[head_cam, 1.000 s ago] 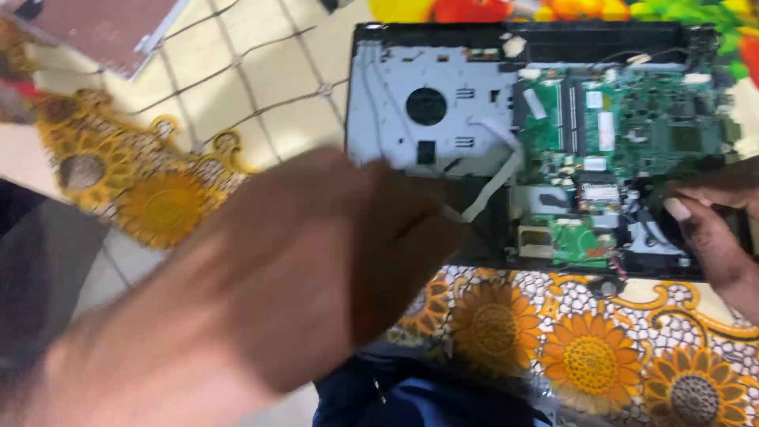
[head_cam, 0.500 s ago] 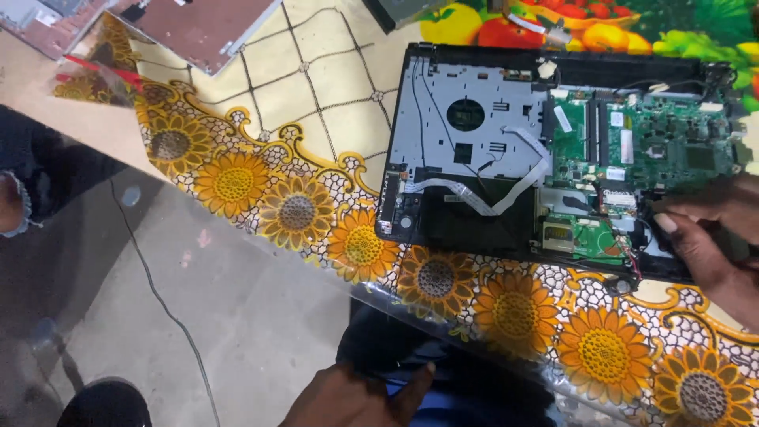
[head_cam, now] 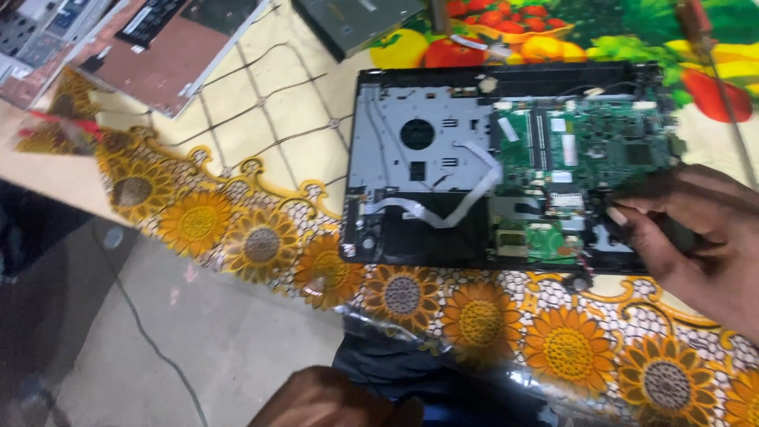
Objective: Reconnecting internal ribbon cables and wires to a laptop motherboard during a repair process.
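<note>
Green circuit board [head_cam: 589,154] lies exposed in an opened laptop [head_cam: 443,166] on the sunflower-cloth bench [head_cam: 261,245]; right hand [head_cam: 696,237] fingers pinch narrowly at its lower corner. Left hand [head_cam: 332,399] hangs low, its grip unclear. Likely fragile; hold by edges.

Opened black laptop base [head_cam: 411,237], green circuit board [head_cam: 585,150] exposed, flat on sunflower tablecloth.

left hand [head_cam: 332,399] withdrawn — low, off laptop [head_cam: 506,166]

1 opened laptop [head_cam: 506,166], 2 hands [head_cam: 696,237], 1 screwdriver [head_cam: 715,71], 1 optical drive [head_cam: 356,20].
</note>
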